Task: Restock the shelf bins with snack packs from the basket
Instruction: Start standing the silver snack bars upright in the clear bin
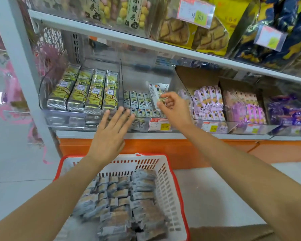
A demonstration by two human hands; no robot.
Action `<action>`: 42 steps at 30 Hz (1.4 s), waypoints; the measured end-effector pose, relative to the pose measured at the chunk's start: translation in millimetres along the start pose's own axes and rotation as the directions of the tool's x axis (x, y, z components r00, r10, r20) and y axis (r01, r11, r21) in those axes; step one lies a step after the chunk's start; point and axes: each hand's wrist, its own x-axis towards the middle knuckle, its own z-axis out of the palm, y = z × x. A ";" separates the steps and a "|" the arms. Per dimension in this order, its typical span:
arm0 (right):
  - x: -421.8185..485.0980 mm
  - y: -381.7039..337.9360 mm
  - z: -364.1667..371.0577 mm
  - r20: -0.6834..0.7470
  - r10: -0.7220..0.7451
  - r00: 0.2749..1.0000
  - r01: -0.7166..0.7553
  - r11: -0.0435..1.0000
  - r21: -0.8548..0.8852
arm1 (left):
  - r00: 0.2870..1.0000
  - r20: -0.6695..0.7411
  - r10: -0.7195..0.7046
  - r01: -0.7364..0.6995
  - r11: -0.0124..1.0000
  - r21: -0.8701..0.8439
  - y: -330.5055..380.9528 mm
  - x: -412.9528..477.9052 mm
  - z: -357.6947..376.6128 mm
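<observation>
We see our right hand pinching a snack pack over the middle shelf bin, its long axis tilted up and away, with rows of packs directly beneath. Our left hand hovers spread at the bin's front, empty. More packs fill the basket below.

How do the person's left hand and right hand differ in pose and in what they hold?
The left hand is flat with straight, spread fingers; the right hand has curled fingers. The left hand holds nothing; the right hand pinches a small snack pack over the middle bin. Both reach forward over the basket.
</observation>
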 end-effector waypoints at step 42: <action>22.4 -9.9 35.8 0.104 -0.043 0.994 0.052 0.995 -0.087 | 0.998 -0.058 0.005 -0.001 0.998 0.059 5.3 -2.5 6.2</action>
